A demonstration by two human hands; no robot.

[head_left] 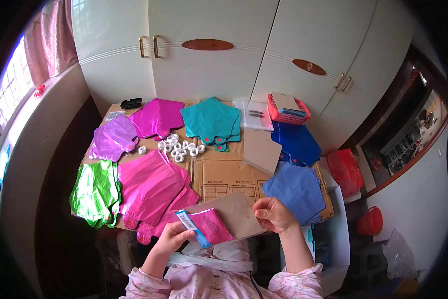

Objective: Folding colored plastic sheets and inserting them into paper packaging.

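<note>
My left hand [171, 236] grips a flat packet [211, 225] by its left end, the thumb on top. Folded pink foil shows in the packet, and a blue and white label strip [194, 229] runs along its left side. A grey-brown card [241, 209] lies directly behind the packet; I cannot tell whether both are in one clear sleeve. My right hand [276, 215] is closed in a pinch at the card's right edge. What sits between those fingertips is too small to make out. Pink foil balloons [151, 184] lie beside my left hand, blue-grey ones [296, 192] beyond my right.
Flat green [95, 194], lilac [113, 138], magenta [159, 118], teal [211, 122] and dark blue [298, 142] foil balloons ring the cardboard tabletop [219, 172]. White ribbon rolls [178, 149] cluster mid-table. Grey cards [262, 151] and a red basket [288, 114] stand at right.
</note>
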